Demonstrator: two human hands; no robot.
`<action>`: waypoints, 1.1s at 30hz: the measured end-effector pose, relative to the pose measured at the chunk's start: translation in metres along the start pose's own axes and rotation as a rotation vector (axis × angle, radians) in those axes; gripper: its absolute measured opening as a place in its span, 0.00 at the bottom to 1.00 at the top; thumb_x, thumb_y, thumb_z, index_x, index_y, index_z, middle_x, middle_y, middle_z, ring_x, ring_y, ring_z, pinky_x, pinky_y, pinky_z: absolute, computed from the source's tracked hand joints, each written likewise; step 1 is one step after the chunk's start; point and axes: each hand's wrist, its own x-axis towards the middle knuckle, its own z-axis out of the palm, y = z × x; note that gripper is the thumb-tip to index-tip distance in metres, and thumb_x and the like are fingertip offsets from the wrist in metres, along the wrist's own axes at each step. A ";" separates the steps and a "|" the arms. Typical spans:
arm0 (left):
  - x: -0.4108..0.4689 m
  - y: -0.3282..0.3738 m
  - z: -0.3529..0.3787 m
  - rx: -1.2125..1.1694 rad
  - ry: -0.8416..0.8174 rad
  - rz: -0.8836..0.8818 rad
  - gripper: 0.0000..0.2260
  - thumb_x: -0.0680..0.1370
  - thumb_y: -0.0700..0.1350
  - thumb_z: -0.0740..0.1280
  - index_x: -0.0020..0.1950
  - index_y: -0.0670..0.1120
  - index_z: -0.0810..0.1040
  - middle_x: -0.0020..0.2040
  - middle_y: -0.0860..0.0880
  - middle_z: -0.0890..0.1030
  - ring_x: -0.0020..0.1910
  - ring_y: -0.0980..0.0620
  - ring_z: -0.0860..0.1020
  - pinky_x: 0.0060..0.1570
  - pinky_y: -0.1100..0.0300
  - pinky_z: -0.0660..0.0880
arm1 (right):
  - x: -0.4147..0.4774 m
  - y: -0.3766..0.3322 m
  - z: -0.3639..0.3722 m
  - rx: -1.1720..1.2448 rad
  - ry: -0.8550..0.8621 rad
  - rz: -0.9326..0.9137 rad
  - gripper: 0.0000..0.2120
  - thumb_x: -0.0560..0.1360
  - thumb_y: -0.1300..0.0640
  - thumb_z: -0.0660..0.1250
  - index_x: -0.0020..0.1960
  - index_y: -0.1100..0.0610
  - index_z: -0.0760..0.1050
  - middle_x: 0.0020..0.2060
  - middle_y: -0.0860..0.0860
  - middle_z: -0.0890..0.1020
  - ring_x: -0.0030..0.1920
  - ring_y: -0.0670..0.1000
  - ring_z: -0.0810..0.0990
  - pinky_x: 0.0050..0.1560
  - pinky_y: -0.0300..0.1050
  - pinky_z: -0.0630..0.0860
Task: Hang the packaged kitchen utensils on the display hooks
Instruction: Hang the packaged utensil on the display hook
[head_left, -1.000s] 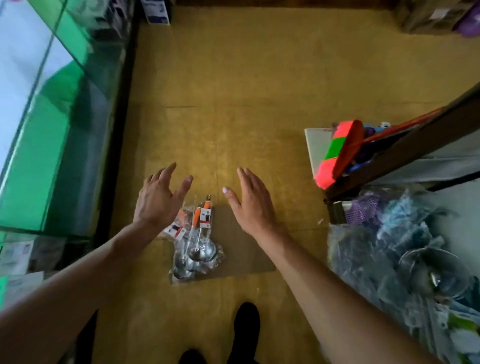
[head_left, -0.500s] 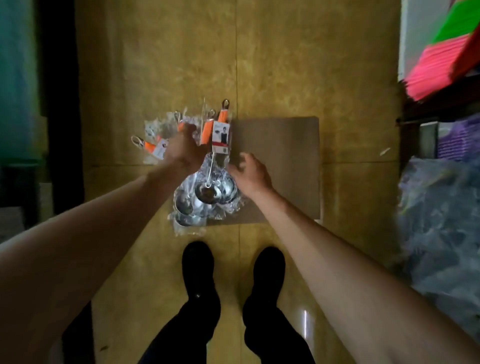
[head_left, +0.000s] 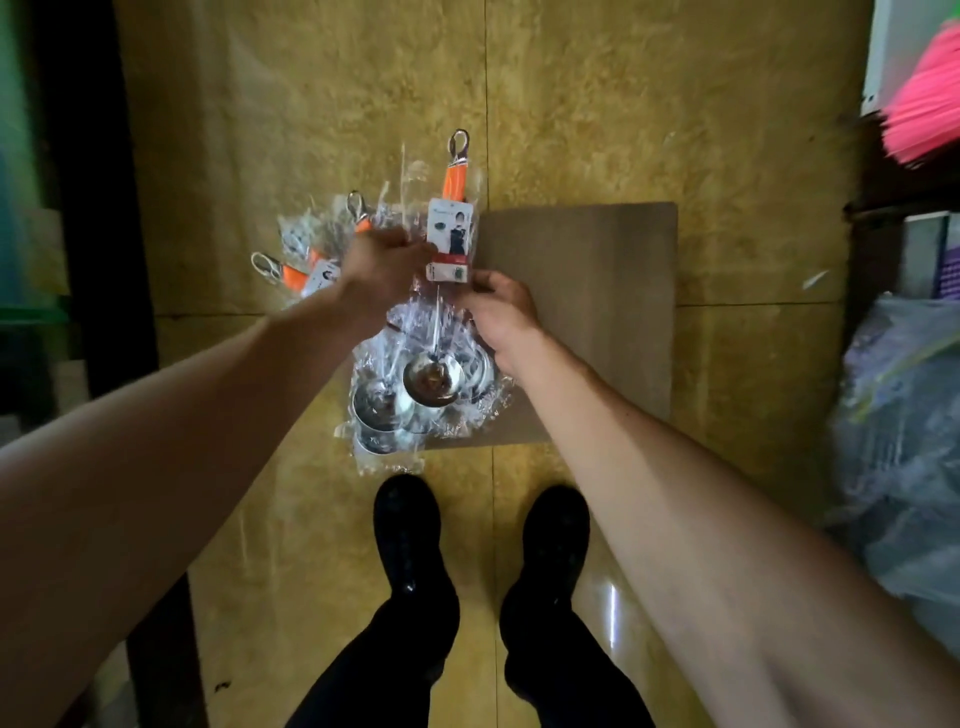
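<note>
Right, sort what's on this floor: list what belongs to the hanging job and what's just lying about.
Job: packaged ladles; left hand and right hand, both gripping their wrapping.
Lying about: cardboard sheet; pink bundle; plastic bags; black shoes.

A pile of packaged ladles (head_left: 382, 413) in clear wrapping is seen on the yellow tiled floor (head_left: 597, 104), partly over a cardboard sheet (head_left: 597, 291) that lies toward 3 o'clock of it. The topmost ladle (head_left: 456, 179), its orange handle pointing to 12 o'clock, bears a label card (head_left: 451, 241). Its wrapping is gripped beside the card by the left hand (head_left: 387, 265), and the card's lower edge is pinched by the right hand (head_left: 501, 306). Two black shoes (head_left: 410, 530) are seen at 6 o'clock, a pink bundle (head_left: 924, 104) at 2 o'clock, and a plastic bag (head_left: 904, 441) at 4 o'clock.
</note>
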 end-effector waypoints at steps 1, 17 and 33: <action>-0.007 0.005 -0.004 -0.073 -0.017 -0.012 0.05 0.78 0.38 0.69 0.43 0.44 0.80 0.36 0.48 0.81 0.32 0.51 0.79 0.31 0.60 0.76 | -0.005 -0.003 -0.002 0.012 -0.008 -0.009 0.15 0.71 0.58 0.75 0.56 0.58 0.79 0.50 0.52 0.85 0.46 0.50 0.82 0.44 0.40 0.78; -0.142 0.168 -0.039 -0.053 -0.305 0.197 0.04 0.79 0.40 0.68 0.49 0.40 0.81 0.43 0.47 0.85 0.42 0.50 0.83 0.47 0.55 0.81 | -0.154 -0.105 -0.044 0.109 -0.154 -0.207 0.07 0.77 0.63 0.68 0.55 0.61 0.75 0.42 0.47 0.81 0.37 0.37 0.81 0.37 0.30 0.75; -0.316 0.281 0.012 0.578 -0.337 1.286 0.11 0.75 0.36 0.71 0.56 0.42 0.84 0.56 0.49 0.83 0.58 0.55 0.80 0.58 0.61 0.77 | -0.229 -0.217 -0.154 -0.287 0.487 -0.845 0.17 0.70 0.57 0.73 0.56 0.64 0.81 0.50 0.52 0.85 0.51 0.44 0.83 0.55 0.48 0.80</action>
